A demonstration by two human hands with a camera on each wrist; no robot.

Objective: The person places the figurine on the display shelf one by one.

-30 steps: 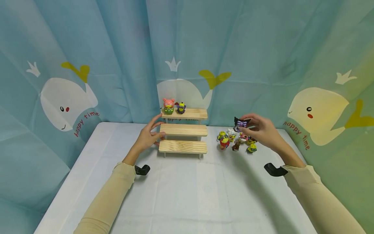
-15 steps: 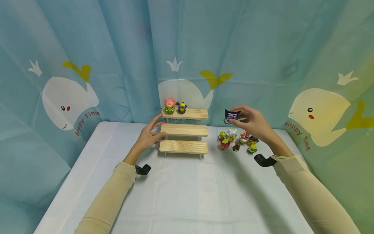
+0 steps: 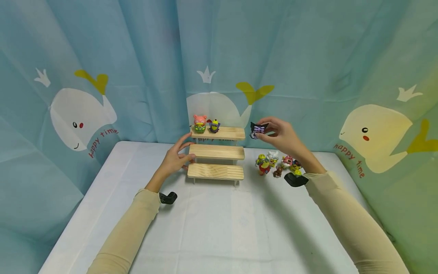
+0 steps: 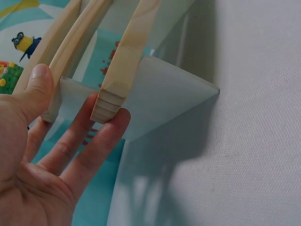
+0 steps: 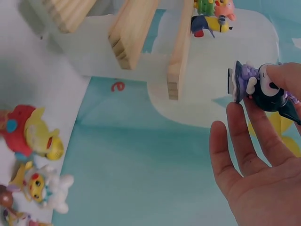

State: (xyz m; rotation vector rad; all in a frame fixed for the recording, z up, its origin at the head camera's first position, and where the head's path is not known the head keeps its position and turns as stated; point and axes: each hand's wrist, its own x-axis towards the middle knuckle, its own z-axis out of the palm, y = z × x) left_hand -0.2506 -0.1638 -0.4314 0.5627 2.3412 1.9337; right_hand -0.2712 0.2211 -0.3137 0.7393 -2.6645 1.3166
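A three-tier wooden display stand stands at the back of the table. My left hand touches the left ends of its boards with spread fingers; in the left wrist view, two fingertips meet the end of the lowest board. Right of the top board, in the air, my right hand pinches a small figurine with a black pointed hood and a purple bow. On the top board's left half stand a pink-hooded figurine and a yellow minion figurine in dark purple.
Several more figurines sit on the table right of the stand, among them a red-suited one, a white fluffy one and a small brown one. A blue whale-print curtain hangs behind the white table.
My right hand has carried the black-hooded figurine left and slightly up, from over the group of figurines toward the top board. My left hand stays at the stand.
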